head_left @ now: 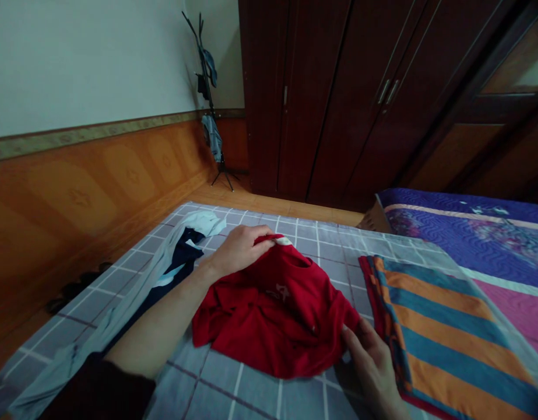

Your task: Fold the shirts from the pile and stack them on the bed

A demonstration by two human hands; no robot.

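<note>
A red T-shirt (286, 309) with a small white print lies rumpled on the grey checked table cover (216, 385). My left hand (245, 248) pinches the shirt near its far left edge, by a small white patch, and lifts the cloth a little. At the shirt's right side, my right hand (369, 356) grips the edge between thumb and fingers. Close by on the right lies a folded stack with an orange and blue striped cloth (452, 326) on top and red fabric beneath.
Pale and navy clothes (150, 286) stretch along the left side of the checked surface. A bed with a purple cover (474, 227) stands at the right. Behind are a dark wardrobe (325, 105) and a coat stand (211, 99) with clothes on it.
</note>
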